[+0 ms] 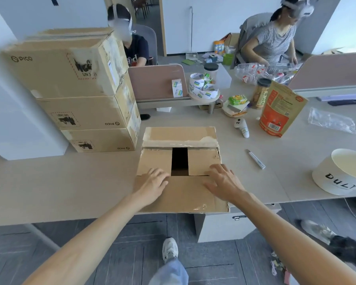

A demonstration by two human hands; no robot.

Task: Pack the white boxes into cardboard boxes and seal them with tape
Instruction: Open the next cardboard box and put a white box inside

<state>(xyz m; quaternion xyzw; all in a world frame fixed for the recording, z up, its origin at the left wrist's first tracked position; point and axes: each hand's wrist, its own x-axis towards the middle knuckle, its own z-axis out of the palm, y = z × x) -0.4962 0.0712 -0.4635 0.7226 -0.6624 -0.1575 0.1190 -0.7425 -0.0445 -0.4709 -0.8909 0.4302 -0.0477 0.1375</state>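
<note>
Both hands press the cardboard box flaps flat.

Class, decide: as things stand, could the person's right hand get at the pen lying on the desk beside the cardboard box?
Probably yes. The right hand rests flat on the cardboard box, and the pen lies on the desk to its right, with nothing standing between them.

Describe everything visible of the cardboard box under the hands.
The cardboard box is brown, worn, with torn edges and tape on its far flap. It stands at the near edge of the desk. Two side flaps lie folded in, a dark gap between them. The left hand and right hand press flat on the near flap.
</note>
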